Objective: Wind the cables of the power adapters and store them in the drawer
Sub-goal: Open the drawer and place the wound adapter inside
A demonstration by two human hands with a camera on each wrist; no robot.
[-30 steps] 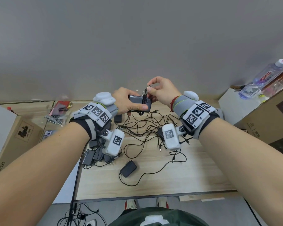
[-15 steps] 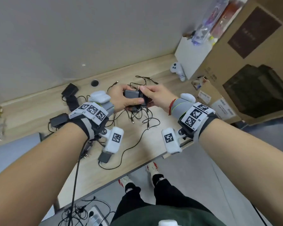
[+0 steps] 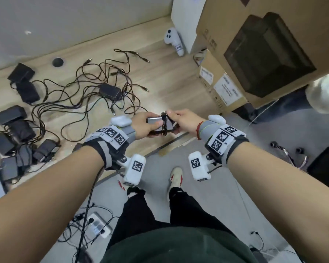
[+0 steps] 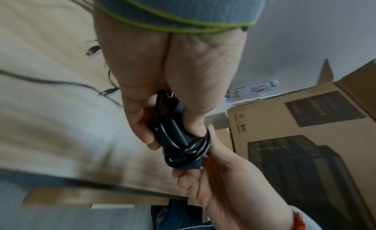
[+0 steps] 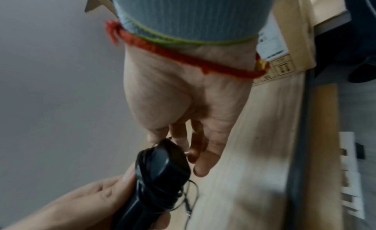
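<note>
A black power adapter [image 3: 156, 123] with its cable wound round the body is held over the front edge of the wooden table [image 3: 171, 80]. My left hand [image 3: 143, 127] grips the adapter's left end; in the left wrist view the adapter [image 4: 173, 134] lies in the curled fingers with the wound cable [image 4: 189, 154] looped round it. My right hand [image 3: 180, 121] pinches the right end of the adapter [image 5: 160, 174] at the cable loops. No drawer is in view.
Several loose black adapters [image 3: 110, 92] with tangled cables [image 3: 74, 95] lie across the table, and a wound pile [image 3: 17, 141] sits at its left. Cardboard boxes [image 3: 264, 46] stand at the right, with a white controller [image 3: 174, 40] beside them. A power strip [image 3: 99, 226] lies on the floor.
The view has swung down and to the right. Both hands have carried the wound adapter from above the cable tangle toward the table's front edge, still holding it.
</note>
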